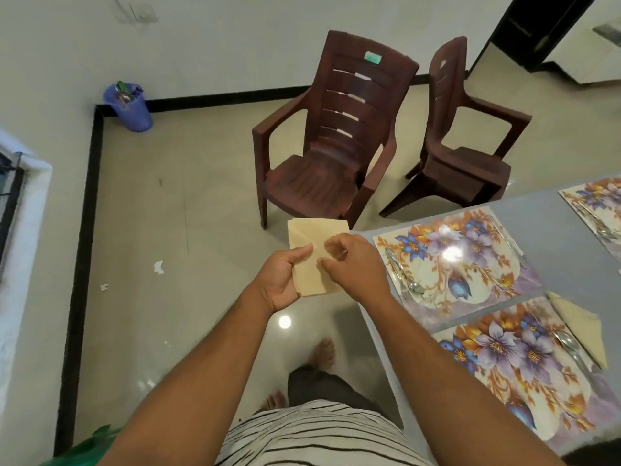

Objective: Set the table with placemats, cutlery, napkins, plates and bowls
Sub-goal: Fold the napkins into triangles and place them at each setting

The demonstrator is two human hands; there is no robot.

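Napkin [311, 260] sits pinched between left hand [285, 280] and right hand [349, 264] off the table's [554, 230] corner; loosened fingers could drop it on the floor.

A beige folded napkin [311, 253], apparently creased diagonally, held beside the table's edge.

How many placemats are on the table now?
3: nearest placemat, middle placemat, far placemat cut off at the right edge. More may lie out of view.

far placemat [596, 200]: cut by right edge | napkin [311, 260]: part-hidden by both hands
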